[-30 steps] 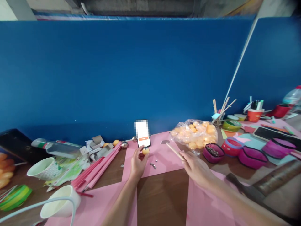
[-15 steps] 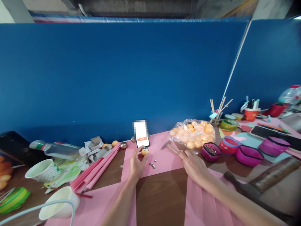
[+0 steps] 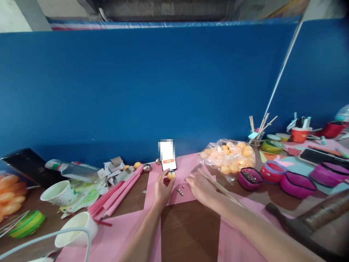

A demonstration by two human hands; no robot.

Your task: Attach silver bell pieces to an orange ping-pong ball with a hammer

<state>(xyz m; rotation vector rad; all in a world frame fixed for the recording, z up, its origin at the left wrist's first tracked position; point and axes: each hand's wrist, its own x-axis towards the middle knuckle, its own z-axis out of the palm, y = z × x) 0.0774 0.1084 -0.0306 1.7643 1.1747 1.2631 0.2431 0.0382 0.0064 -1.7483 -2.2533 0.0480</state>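
Note:
My left hand [image 3: 163,191] is closed on a small orange ball [image 3: 171,175], with thumb and fingers at its sides. Something dark and shiny shows on the ball's top. Several small steel balls [image 3: 180,192] lie on the pink paper [image 3: 188,162] between my hands. My right hand [image 3: 200,187] is just right of them, palm down, its fingers loosely bent and nothing visible in them. Thin wooden sticks [image 3: 215,183] lie slantwise beside it, partly behind the forearm. A phone [image 3: 169,165] with a lit screen leans on the blue wall behind the orange ball.
A clear bag of orange balls [image 3: 227,156] and purple cloth containers [image 3: 250,178] stand right. A hammer [image 3: 289,223] lies at the near right. On the left are folded pink paper strips [image 3: 122,194], a white cup [image 3: 77,229], a patterned cup [image 3: 58,193] and a plastic bottle [image 3: 73,170].
My right hand has moved left off the wooden sticks, toward the small steel balls. My left hand still holds the orange ball. The whole view has shifted slightly.

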